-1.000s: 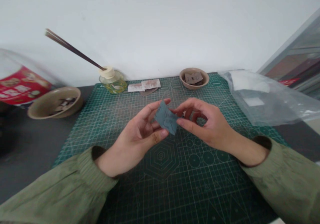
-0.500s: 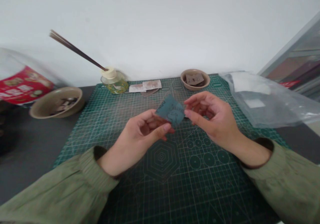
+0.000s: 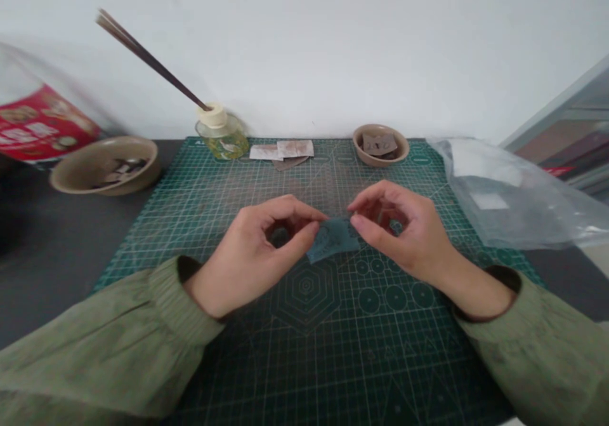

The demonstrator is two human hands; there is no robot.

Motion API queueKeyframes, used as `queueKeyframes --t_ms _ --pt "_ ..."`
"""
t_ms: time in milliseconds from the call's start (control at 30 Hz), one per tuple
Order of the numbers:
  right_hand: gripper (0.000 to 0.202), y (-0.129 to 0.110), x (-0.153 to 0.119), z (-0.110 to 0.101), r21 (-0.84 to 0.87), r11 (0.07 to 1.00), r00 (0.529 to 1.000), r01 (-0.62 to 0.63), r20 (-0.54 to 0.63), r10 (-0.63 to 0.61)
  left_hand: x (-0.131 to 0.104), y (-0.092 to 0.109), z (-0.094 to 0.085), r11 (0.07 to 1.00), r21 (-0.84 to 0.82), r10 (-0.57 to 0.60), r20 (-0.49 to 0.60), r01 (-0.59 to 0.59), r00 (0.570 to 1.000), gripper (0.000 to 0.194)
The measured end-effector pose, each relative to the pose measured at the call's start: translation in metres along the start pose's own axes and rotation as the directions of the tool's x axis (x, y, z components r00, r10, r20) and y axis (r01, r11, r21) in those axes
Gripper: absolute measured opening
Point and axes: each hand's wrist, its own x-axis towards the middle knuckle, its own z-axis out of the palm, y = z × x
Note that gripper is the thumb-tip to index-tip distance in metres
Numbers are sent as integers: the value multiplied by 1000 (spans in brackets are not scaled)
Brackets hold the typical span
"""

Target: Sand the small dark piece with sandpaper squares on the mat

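Over the middle of the green cutting mat (image 3: 304,356) hangs a small blue-grey piece of sandpaper (image 3: 335,239) with dark print on it. My left hand (image 3: 266,242) pinches its upper left edge between thumb and forefinger. At the upper right corner, my right hand (image 3: 399,226) has thumb and fingertips closed on it. The piece tilts down toward me from both grips. What lies behind the fingers of either hand is hidden.
Behind my right hand stands a small bowl (image 3: 359,153) with brown pieces marked in writing. White strips (image 3: 295,149) and a reed diffuser bottle (image 3: 223,137) are at the back. A larger bowl (image 3: 66,185) and red package (image 3: 42,124) sit left, a clear plastic bag (image 3: 523,219) right.
My left hand has shifted its hold from the sandpaper's lower left side to its upper edge. The sandpaper has turned and now hangs lower, with my right hand on its upper corner.
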Motion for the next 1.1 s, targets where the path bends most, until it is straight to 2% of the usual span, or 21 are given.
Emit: queueKeyframes --t_ms 167,300,367,500,800,1100 --pt "11 0 -1 -2 -96 995 997 1 74 6 -1 2 0 1000 4 19 -34 -19 999 18" --pt "16 3 -1 -2 -66 998 999 16 -46 -19 -1 2 0 996 -78 -38 -48 34 998 30" --pt "17 4 -1 -2 -37 999 994 11 -106 -15 -1 2 0 993 -107 -46 -29 43 998 26" --pt "19 4 -1 -3 -14 1000 990 8 -139 -10 0 2 -1 998 -52 -43 -10 42 999 27" --pt "14 2 -5 -4 -37 993 993 114 -36 -115 -2 1 -3 991 -128 -59 -95 46 994 23" --pt "18 5 -7 -5 52 997 998 61 -15 -60 -2 8 -5 984 -178 -7 -118 -14 993 17"
